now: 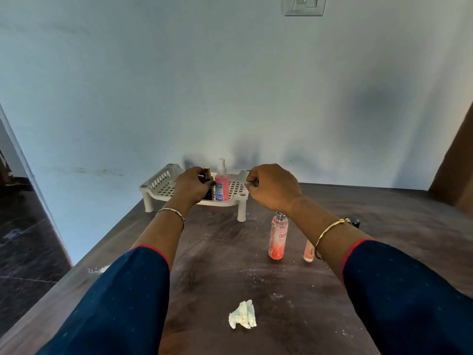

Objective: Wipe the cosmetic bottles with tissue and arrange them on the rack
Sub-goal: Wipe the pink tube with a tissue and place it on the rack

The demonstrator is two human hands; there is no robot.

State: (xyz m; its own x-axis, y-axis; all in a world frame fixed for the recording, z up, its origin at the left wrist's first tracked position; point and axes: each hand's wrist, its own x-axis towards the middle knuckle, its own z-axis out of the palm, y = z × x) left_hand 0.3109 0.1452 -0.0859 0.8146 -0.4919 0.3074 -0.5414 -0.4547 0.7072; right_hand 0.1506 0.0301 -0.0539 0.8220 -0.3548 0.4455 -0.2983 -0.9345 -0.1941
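The rack (163, 185) stands on thin legs at the back of the desk (230, 252), so a shove could slide it. The left grip (190, 185) curls round the dark bottle (207, 172) at the rack's middle, just beside the spray (222, 185), which a clumsy release could topple. The right grip (272, 187) hovers curled at the rack's right edge; I cannot tell whether it holds anything. Its forearm could sweep the pink bottle (278, 237) in front of the rack. The tissue (243, 315) lies farther in front.

A pale bluish wall (230, 85) rose behind the far edge of the dusty dark-wood table (217, 265), a switch plate (305, 5) high on it. Dark glossy floor (23, 247) lay beyond the table's left edge.
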